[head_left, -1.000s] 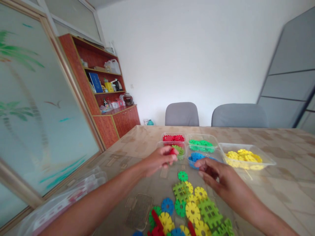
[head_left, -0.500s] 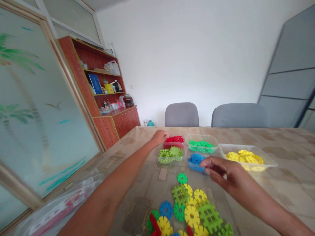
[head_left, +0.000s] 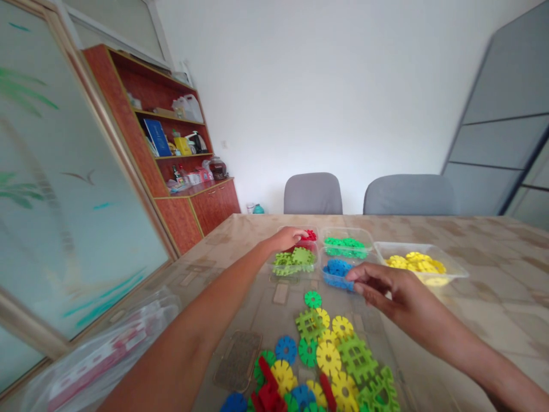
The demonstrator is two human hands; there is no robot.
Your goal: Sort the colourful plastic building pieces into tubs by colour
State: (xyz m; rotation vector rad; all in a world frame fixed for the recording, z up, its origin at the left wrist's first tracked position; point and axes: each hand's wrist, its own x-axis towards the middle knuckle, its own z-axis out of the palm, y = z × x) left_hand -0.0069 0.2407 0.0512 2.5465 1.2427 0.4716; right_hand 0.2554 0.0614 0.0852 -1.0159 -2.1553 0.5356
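My left hand [head_left: 289, 236] reaches over the clear container with red pieces [head_left: 309, 235]. Its fingers are drawn together above them, and whatever they hold is hidden. My right hand [head_left: 384, 283] pinches the right edge of a clear plastic container [head_left: 338, 281] filled with blue notched discs [head_left: 337, 267]. Below my left wrist stands a container of light green square pieces [head_left: 295, 260]. Nearer to me lies a loose pile of mixed pieces: a green disc [head_left: 313, 298], yellow discs [head_left: 328, 357], blue discs [head_left: 286, 349], light green lattice squares [head_left: 357, 356] and red pieces [head_left: 268, 395].
Behind the blue discs is a container of green discs [head_left: 345, 247]; to the right, a larger one holds yellow discs [head_left: 415, 263]. A plastic bag [head_left: 107, 349] lies at the left. Two grey chairs [head_left: 313, 193] stand beyond the patterned tabletop [head_left: 493, 309].
My left hand has shifted right, further over the red pieces. My right hand keeps its place at the blue discs' container. The view has tilted down slightly, showing more of the pile.
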